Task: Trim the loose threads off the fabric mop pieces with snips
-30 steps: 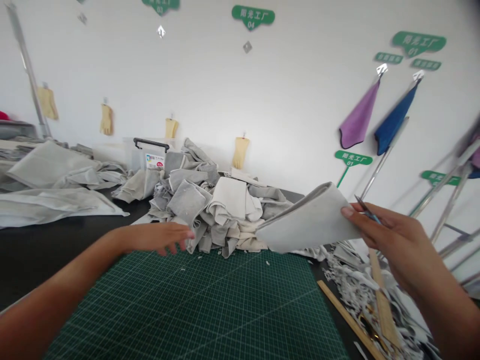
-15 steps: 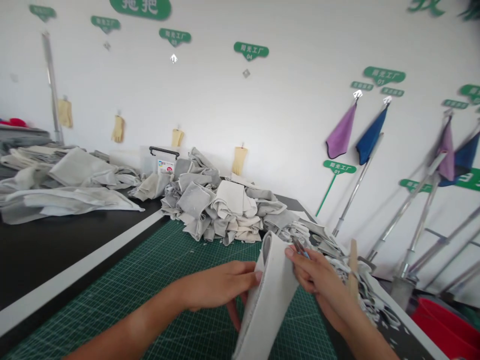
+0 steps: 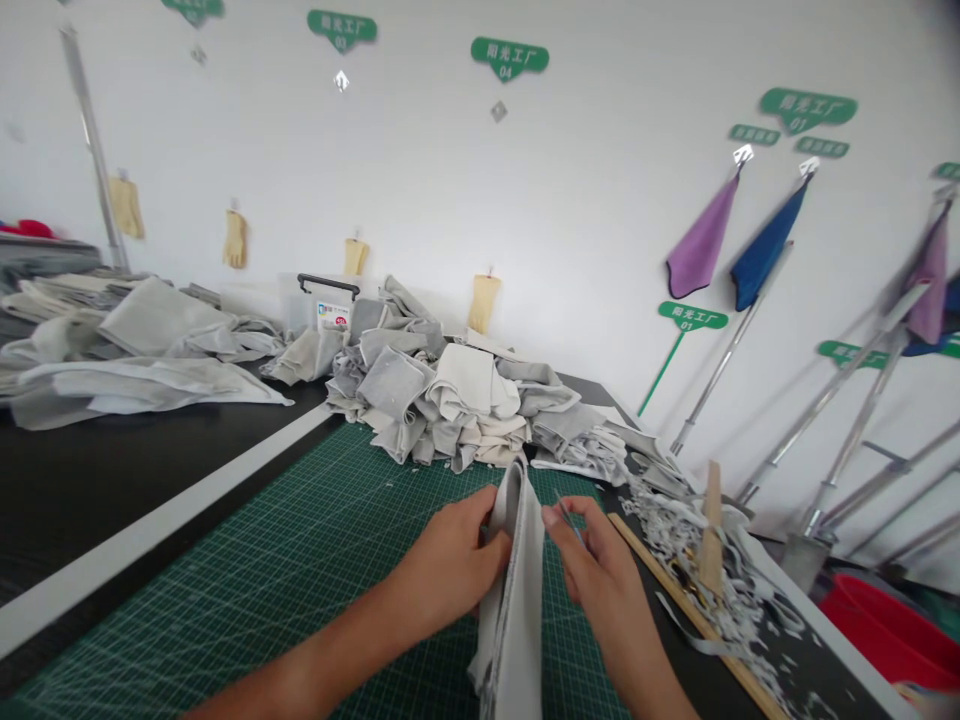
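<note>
A folded piece of light grey cloth (image 3: 517,590) stands on edge over the green cutting mat (image 3: 300,580). My left hand (image 3: 450,570) grips its left side with fingers curled round the fold. My right hand (image 3: 600,570) is pinched against its right side near the top, and a thin metal tool (image 3: 564,510), like small snips, pokes out above its fingers. Both hands are closed on the cloth, close together in the lower middle of the view.
A heap of grey and cream cloth pieces (image 3: 450,410) lies behind the mat. More grey fabric (image 3: 127,360) lies at the left. Cloth scraps and wooden rulers (image 3: 705,540) are at the right. A red bin (image 3: 885,630) stands lower right. Metal poles lean on the wall.
The cloth went from held out flat in my right hand alone to upright between both hands. My left hand came across from the heap and took hold of it.
</note>
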A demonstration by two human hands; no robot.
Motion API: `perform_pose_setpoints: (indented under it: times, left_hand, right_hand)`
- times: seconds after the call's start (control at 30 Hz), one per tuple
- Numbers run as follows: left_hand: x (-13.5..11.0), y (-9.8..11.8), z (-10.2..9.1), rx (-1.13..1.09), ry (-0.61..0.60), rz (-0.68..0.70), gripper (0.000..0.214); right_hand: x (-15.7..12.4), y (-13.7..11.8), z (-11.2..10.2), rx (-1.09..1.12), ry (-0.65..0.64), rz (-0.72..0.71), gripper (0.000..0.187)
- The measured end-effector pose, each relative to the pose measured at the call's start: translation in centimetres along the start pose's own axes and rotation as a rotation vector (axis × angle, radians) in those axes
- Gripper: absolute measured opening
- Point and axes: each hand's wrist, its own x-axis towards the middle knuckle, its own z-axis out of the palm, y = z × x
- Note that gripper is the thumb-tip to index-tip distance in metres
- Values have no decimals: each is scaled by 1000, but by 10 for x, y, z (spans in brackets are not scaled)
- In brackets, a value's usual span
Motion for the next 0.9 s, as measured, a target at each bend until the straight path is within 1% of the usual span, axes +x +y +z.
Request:
perform_pose_setpoints:
  times: [0.07,0.1,0.2,0.27,0.4,0.5,0.6,0.77,0.83,0.9]
  left_hand:
    - [-3,1,2,111,68,53,18]
    - [-4,1,3,150,84,76,14]
    - [-7,1,7,214,85,129,2]
    - [-7,1,9,239,73,136,2]
    - [-7,5,8,263,74,109,8]
    - [-6,7,2,298,108,96,8]
    - [-4,5,-7,357,130,56,7]
    - [-4,-4,-24,432,86,-8,25]
    - [-3,-9,-31,486,69,-8,26]
    - [-2,-12,-39,539,45,2,25]
  right_hand:
    - [-12,-11,6,-65,-83,6,36]
    - [-18,-17,8,-110,-111,-13,35]
    - [-27,-29,12,-225,-134,-66,34]
    - [-28,-32,9,-264,-137,-75,31]
    - [-23,-28,-2,-268,-145,-109,27]
    - [-17,-23,-14,-294,-125,-116,28]
    - [-11,-18,-31,-322,-93,-105,31]
    - [-1,-11,-70,-408,31,-59,33]
    - [2,-10,-84,-484,68,-56,33]
    - [4,-12,-95,-562,74,-83,33]
